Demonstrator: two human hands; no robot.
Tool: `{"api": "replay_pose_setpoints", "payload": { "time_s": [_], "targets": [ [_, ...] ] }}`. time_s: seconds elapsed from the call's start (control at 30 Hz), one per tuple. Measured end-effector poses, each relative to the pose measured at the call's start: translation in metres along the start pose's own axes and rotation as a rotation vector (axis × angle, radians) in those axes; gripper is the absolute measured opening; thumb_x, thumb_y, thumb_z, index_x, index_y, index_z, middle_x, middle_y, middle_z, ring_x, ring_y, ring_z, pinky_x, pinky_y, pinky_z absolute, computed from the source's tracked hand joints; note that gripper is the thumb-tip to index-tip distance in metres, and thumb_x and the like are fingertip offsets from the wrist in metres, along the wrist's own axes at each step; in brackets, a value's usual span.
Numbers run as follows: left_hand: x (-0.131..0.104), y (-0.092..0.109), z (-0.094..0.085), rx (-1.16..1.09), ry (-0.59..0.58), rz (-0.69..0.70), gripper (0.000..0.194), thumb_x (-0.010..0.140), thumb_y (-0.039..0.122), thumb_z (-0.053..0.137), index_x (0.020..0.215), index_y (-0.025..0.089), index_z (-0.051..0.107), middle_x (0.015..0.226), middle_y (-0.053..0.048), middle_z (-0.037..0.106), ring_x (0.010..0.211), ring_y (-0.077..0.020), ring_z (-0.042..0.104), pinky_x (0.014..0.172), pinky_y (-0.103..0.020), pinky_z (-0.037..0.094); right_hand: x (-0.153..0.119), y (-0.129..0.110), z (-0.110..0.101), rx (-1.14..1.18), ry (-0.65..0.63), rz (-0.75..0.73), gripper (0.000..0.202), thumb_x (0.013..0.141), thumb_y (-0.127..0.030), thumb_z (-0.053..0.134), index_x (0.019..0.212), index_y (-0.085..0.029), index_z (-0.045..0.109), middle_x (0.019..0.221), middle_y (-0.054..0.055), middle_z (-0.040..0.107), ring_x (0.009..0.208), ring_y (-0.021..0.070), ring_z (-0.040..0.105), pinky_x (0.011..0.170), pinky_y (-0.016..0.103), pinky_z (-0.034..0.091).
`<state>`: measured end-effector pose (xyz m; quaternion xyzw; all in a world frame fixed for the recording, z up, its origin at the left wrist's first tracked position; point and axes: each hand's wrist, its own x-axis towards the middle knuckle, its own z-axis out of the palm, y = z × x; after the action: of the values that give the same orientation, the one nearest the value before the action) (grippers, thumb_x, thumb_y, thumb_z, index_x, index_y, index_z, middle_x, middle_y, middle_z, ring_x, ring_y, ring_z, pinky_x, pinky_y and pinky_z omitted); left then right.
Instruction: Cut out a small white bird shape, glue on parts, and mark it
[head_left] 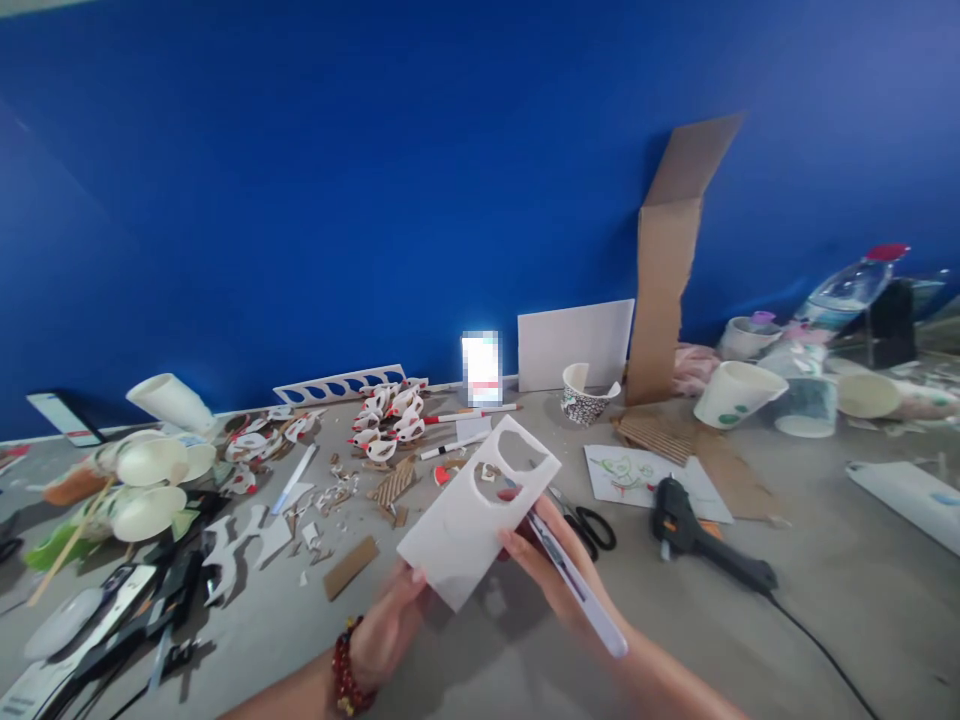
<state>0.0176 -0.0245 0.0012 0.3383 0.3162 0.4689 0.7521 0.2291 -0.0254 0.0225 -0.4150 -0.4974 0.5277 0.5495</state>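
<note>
A white foam board piece [454, 535] with two oval cut-outs is held up at a tilt over the table. My left hand [394, 620], a bead bracelet on its wrist, grips the lower left corner of the board. In my right hand [559, 560] lies a slim white-handled craft knife [577, 590], its handle pointing back toward me. The right thumb and fingers also touch the board's right edge, beside the lower oval. Part of the knife's tip end is hidden near the board. Black-handled scissors [592, 530] lie just beyond the right hand.
A glue gun [697, 545] with its cord lies to the right, by a paper with green drawing [630, 475]. Cut red-and-white pieces [386, 420], scraps and markers cover the middle. Paper cups [739, 393], a bottle [851, 290] and upright cardboard [667, 290] stand at the back right.
</note>
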Motion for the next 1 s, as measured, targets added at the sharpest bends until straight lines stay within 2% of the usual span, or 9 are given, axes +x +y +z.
{"api": "replay_pose_setpoints", "payload": {
  "time_s": [0.1, 0.13, 0.23, 0.33, 0.5, 0.57, 0.67, 0.87, 1.0],
  "targets": [
    [0.009, 0.024, 0.001, 0.062, -0.13, -0.019, 0.048, 0.085, 0.051, 0.057, 0.117, 0.016, 0.065, 0.116, -0.015, 0.067, 0.098, -0.0307, 0.065, 0.087, -0.042, 0.05, 0.001, -0.007, -0.011, -0.037, -0.107, 0.056, 0.04, 0.084, -0.042, 0.063, 0.118, -0.023, 0.055, 0.089, 0.003, 0.064, 0.07, 0.0165, 0.059, 0.063, 0.026, 0.051],
    [0.013, 0.032, 0.003, 0.102, -0.163, -0.047, 0.047, 0.082, 0.049, 0.061, 0.115, 0.015, 0.065, 0.113, -0.015, 0.068, 0.095, -0.0302, 0.066, 0.084, -0.04, 0.051, 0.002, -0.009, -0.013, -0.068, -0.154, 0.061, 0.039, 0.084, -0.043, 0.063, 0.116, -0.022, 0.056, 0.086, 0.002, 0.064, 0.069, 0.016, 0.058, 0.061, 0.026, 0.05],
    [0.024, 0.042, 0.012, 0.303, -0.134, -0.197, 0.044, 0.071, 0.032, 0.077, 0.11, 0.015, 0.067, 0.105, -0.011, 0.071, 0.085, -0.0234, 0.068, 0.072, -0.029, 0.052, 0.008, -0.011, -0.016, -0.2, -0.249, 0.01, 0.033, 0.085, -0.04, 0.062, 0.111, -0.021, 0.058, 0.076, -0.001, 0.058, 0.064, 0.0141, 0.053, 0.057, 0.024, 0.046],
    [0.03, 0.034, 0.023, 0.328, -0.064, -0.272, 0.042, 0.065, 0.031, 0.081, 0.102, 0.013, 0.069, 0.096, -0.01, 0.074, 0.075, -0.0203, 0.067, 0.068, -0.027, 0.052, 0.017, -0.007, -0.017, -0.286, -0.274, -0.063, 0.027, 0.085, -0.037, 0.062, 0.107, -0.022, 0.058, 0.071, -0.003, 0.053, 0.062, 0.0127, 0.049, 0.056, 0.022, 0.043],
    [0.031, 0.018, 0.027, 0.333, -0.018, -0.195, 0.043, 0.06, 0.029, 0.083, 0.098, 0.012, 0.071, 0.092, -0.01, 0.074, 0.074, -0.0196, 0.067, 0.069, -0.027, 0.052, 0.024, 0.01, -0.024, -0.375, -0.258, -0.098, 0.033, 0.082, -0.036, 0.067, 0.108, -0.022, 0.052, 0.073, -0.003, 0.057, 0.063, 0.0131, 0.052, 0.06, 0.024, 0.044],
    [0.03, 0.017, 0.024, 0.318, -0.021, -0.194, 0.043, 0.061, 0.029, 0.083, 0.098, 0.012, 0.071, 0.094, -0.009, 0.073, 0.076, -0.0193, 0.066, 0.07, -0.027, 0.052, 0.023, 0.015, -0.025, -0.35, -0.257, -0.083, 0.035, 0.082, -0.037, 0.066, 0.109, -0.021, 0.052, 0.072, -0.003, 0.058, 0.062, 0.0133, 0.053, 0.058, 0.024, 0.044],
    [0.031, 0.016, 0.021, 0.283, 0.048, -0.21, 0.039, 0.065, 0.034, 0.08, 0.096, 0.012, 0.071, 0.09, -0.009, 0.073, 0.073, -0.0183, 0.065, 0.069, -0.027, 0.052, 0.023, 0.017, -0.022, -0.275, -0.234, -0.033, 0.037, 0.082, -0.038, 0.065, 0.112, -0.02, 0.055, 0.071, -0.003, 0.058, 0.062, 0.013, 0.054, 0.057, 0.023, 0.044],
    [0.036, 0.009, 0.025, 0.335, 0.063, -0.145, 0.038, 0.06, 0.037, 0.083, 0.084, 0.01, 0.069, 0.079, -0.007, 0.071, 0.066, -0.0167, 0.063, 0.065, -0.027, 0.05, 0.027, 0.011, -0.018, -0.191, -0.126, -0.01, 0.038, 0.083, -0.04, 0.064, 0.112, -0.017, 0.057, 0.067, -0.004, 0.055, 0.059, 0.012, 0.052, 0.057, 0.023, 0.044],
    [0.042, 0.003, 0.025, 0.3, 0.137, -0.083, 0.041, 0.059, 0.039, 0.084, 0.086, 0.012, 0.066, 0.076, -0.005, 0.07, 0.063, -0.0152, 0.061, 0.063, -0.026, 0.049, 0.028, 0.013, -0.023, -0.219, 0.004, -0.063, 0.04, 0.091, -0.045, 0.051, 0.116, -0.015, 0.058, 0.068, 0.0, 0.06, 0.062, 0.015, 0.055, 0.062, 0.027, 0.048]
  ]
}}
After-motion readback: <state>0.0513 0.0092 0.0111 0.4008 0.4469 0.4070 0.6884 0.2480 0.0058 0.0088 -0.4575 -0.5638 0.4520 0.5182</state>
